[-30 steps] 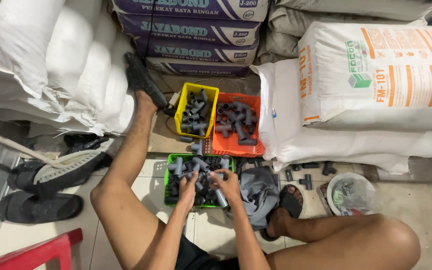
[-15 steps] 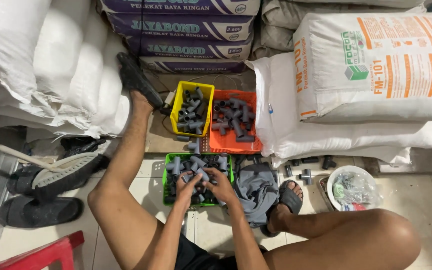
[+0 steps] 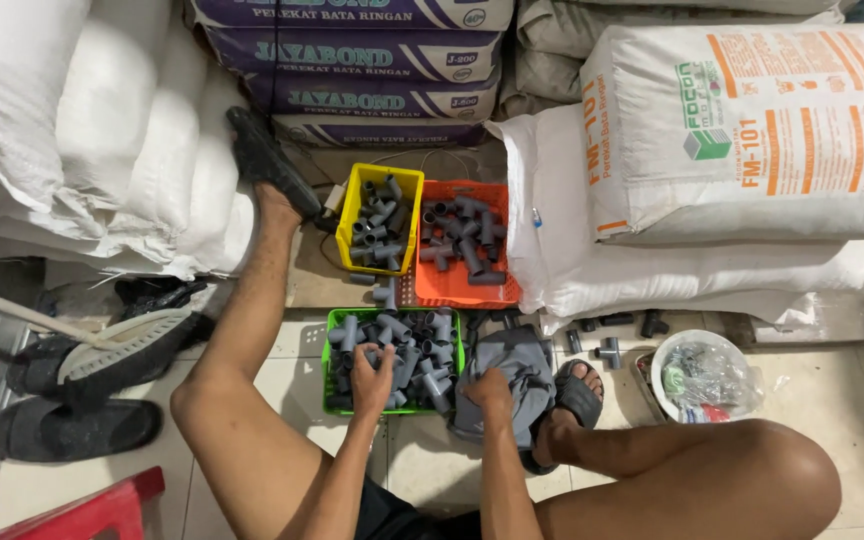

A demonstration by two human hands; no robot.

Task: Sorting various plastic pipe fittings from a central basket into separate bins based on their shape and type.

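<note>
The grey pipe fittings (image 3: 402, 352) fill a green basket (image 3: 331, 372) that sits on the tiled floor (image 3: 282, 345) directly in front of the seated person, between the bent left leg and the folded right one. The left hand (image 3: 373, 375) lies right on top of that heap, fingers curled down among the pieces, though whether it actually clasps one cannot be told from above. The right hand (image 3: 489, 390) rests just beside the basket's right edge, closed on a bunched grey cloth bag (image 3: 517, 370), so the left is the nearer of the two to the fittings. The pieces lie jumbled, long axes pointing every way, most with open ends upward. Straight ahead of the green basket, farther from the body, stand a yellow basket (image 3: 356, 200) and an orange basket (image 3: 432, 285) side by side, both holding similar grey fittings, against stacked sacks. A few loose fittings (image 3: 609, 349) lie on the floor to the right, near a white bowl (image 3: 664, 360).
</note>
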